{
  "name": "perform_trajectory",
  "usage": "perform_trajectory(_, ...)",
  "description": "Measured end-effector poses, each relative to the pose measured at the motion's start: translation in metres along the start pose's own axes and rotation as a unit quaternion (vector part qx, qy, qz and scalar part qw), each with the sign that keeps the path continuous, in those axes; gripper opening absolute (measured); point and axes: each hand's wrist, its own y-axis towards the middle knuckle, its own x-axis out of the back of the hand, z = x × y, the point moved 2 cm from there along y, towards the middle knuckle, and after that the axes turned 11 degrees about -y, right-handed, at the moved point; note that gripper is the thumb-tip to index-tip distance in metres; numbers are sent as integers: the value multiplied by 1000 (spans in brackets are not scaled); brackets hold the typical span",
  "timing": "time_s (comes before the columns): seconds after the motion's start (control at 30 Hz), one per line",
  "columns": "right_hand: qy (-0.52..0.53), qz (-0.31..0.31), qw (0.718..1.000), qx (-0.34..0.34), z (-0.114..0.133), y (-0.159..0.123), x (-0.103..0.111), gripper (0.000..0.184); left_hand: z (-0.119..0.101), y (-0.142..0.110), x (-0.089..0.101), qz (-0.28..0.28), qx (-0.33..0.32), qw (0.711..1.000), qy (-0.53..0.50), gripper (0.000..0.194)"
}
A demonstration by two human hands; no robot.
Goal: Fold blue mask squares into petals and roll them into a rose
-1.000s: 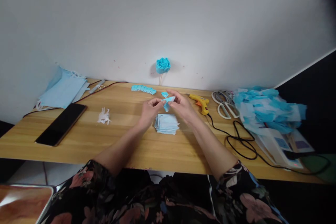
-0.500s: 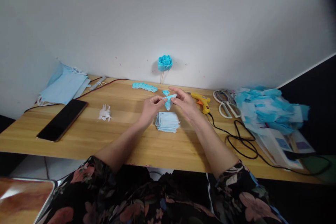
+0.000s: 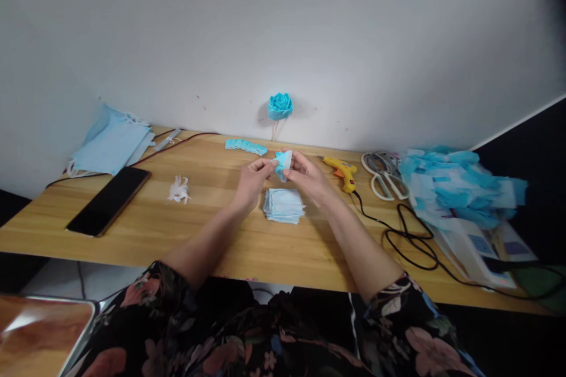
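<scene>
"While both hands are meeting above the desk [image 3: 212, 241], where is the folded blue piece [image 3: 281, 164] sitting?"

"It is being held between the left hand [image 3: 253, 179] and the right hand [image 3: 313, 179], farther toward the back edge than the stack of pale squares [image 3: 284, 206]. Its longer axis appears to be running from back edge to front edge, though the fingers are partly covering it."

"Which hand is nearer?"

"Neither; both are touching it, the left on its left side, the right on its right. Each thumb and its fingers are closing narrowly on the material."

"And the counts?"

"One piece is being held; one stack is lying in front of it. One row of overlapping folds [image 3: 245, 146] and one blue flower [image 3: 280, 106] are occupying the back edge. Rightward, one yellow glue gun [image 3: 340, 171] is lying; leftward, one phone [image 3: 109, 201]. The stack's layers and the row's folds are overlapping too closely for an exact count."
</scene>
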Motion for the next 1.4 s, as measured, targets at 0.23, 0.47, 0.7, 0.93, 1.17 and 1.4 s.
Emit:
perform_trajectory(0.23, -31, -26, 999, 1, -4, 1, -3, 55, 0, -2, -2, 25, 8, 1000, 12, 30)
perform_trajectory(0.47, -25, -8, 1000, 1, 5, -2, -1, 51, 2, -1, 0, 27, 0, 1000, 6, 31)
perform_trajectory(0.7, -13, -7, 1000, 9, -2, 1, -3, 53, 3, 0, 1, 23, 5, 1000, 0, 33)
perform_trajectory(0.93, -23, -24, 999, -5, -3, 1, 6, 55, 0, 6, 6, 22, 14, 997, -67, 28)
perform_trajectory(1.17, -12, -11, 1000, -9, 1, -1, 3, 58, 1, 7, 6, 17, 20, 994, -103, 31)
perform_trajectory(1.4, -26, 5, 1000, 10, -3, -2, -9, 45, 5, 3, 2, 26, 29, 996, -87, 26)
